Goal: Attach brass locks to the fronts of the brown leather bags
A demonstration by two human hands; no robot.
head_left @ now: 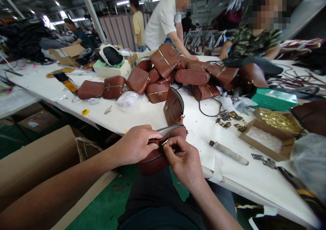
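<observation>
A brown leather bag [152, 163] rests at the table's front edge above my lap, its top gaping to show a grey lining. My left hand [136, 143] grips the bag's upper edge between thumb and fingers. Pinched in my right hand [185, 160] is a small gold-coloured metal fitting [165, 142], held against the bag's edge by my left fingertips. How far the fitting sits on the leather is hidden by my fingers. Just beyond stands another brown bag [171, 108], upright with its top open.
Brown bags [165, 62] lie heaped across the table [142, 116]. To the right are a cardboard tray of gold fittings [280, 121], a tray of white pieces [265, 138] and a rod-like tool [229, 152]. A large carton [38, 158] stands at left. Two people work opposite.
</observation>
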